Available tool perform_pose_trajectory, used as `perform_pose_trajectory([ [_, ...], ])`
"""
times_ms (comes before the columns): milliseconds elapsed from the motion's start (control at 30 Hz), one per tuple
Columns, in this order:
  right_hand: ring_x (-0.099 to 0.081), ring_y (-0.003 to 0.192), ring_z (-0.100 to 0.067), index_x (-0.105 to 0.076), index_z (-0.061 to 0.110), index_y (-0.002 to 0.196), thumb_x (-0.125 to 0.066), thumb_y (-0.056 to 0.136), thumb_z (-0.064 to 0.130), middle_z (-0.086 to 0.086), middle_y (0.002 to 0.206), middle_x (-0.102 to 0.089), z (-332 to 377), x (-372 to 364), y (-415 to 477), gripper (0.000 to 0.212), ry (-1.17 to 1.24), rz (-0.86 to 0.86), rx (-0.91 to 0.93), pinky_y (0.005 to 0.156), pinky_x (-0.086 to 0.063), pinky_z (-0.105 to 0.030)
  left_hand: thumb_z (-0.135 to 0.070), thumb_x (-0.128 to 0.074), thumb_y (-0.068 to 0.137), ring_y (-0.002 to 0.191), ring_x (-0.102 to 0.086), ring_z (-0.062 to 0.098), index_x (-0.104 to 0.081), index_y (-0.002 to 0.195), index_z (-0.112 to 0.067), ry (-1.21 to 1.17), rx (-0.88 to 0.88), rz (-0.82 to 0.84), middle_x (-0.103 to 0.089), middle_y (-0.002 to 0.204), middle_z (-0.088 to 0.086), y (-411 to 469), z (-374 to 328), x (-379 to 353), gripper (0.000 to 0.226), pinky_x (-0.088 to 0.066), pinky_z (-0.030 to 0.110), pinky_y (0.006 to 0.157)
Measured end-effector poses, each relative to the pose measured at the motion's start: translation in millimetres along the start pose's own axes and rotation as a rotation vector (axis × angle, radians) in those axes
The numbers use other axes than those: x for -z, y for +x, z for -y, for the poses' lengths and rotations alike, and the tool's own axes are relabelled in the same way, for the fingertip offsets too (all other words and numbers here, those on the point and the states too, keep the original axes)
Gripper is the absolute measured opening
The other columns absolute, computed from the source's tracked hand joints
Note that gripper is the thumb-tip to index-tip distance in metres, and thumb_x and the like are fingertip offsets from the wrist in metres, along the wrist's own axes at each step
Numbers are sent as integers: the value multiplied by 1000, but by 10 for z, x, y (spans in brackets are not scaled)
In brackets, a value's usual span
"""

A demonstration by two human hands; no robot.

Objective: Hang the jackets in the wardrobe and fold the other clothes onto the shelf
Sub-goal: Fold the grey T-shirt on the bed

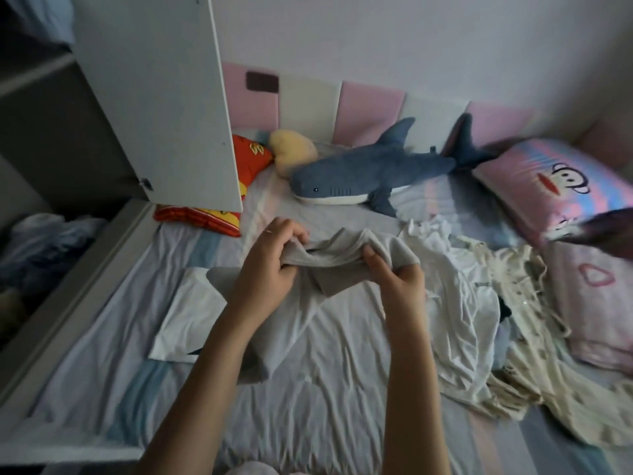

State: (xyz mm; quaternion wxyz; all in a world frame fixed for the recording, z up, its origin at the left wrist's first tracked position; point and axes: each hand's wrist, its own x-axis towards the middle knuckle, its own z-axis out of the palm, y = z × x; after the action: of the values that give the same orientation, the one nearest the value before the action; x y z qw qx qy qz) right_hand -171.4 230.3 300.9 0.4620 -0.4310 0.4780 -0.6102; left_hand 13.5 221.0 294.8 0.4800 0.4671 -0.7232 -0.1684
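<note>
Head view. Pinching the neck edge of a soft grey cotton T-shirt (342, 252) with left hand (270, 265) and right hand (397, 269), fingers of both curled closed on the cloth, holding it bunched just above a pale striped bed sheet (102, 354). Touching a crumpled pile of white and cream clothes (479, 320) on the right; lying partly over a flat folded white garment (191, 320) on the left. Probably risking dragging that pile along, or folding crooked, because of overlapping wrinkled cloth and such a thin grip.
</note>
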Motion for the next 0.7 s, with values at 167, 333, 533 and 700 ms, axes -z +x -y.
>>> perform_pose_trajectory([
  [167,-52,67,-9,-63,-4,78,-66,87,32,2,67,-58,203,236,84,37,-557,125,-37,64,-40,-25,2,-50,78,102,-61,14,-71,99,-10,27,-32,-120,-64,107,-1,88,-108,12,32,-49,28,90],
  [333,-20,142,-28,-14,26,149,-75,65,61,-8,153,-21,243,525,15,110,-1260,85,-145,112,-22,-48,13,-43,73,97,-63,12,-72,88,-12,-159,-42,-12,-66,98,1,96,-244,-14,41,-47,25,90],
  [533,-56,106,-18,-57,28,112,-81,68,28,8,111,-62,112,228,-27,50,-883,456,126,97,-43,-47,20,-45,76,93,-62,6,-71,88,-12,-244,3,107,-66,94,-4,153,-444,-90,43,-47,19,86],
  [700,-61,89,-12,-67,17,99,-88,61,33,7,98,-63,83,413,-19,46,-871,370,92,83,-48,-33,11,-46,72,90,-63,3,-73,89,-10,-174,-3,159,-68,91,-4,132,-306,5,38,-46,15,84],
])
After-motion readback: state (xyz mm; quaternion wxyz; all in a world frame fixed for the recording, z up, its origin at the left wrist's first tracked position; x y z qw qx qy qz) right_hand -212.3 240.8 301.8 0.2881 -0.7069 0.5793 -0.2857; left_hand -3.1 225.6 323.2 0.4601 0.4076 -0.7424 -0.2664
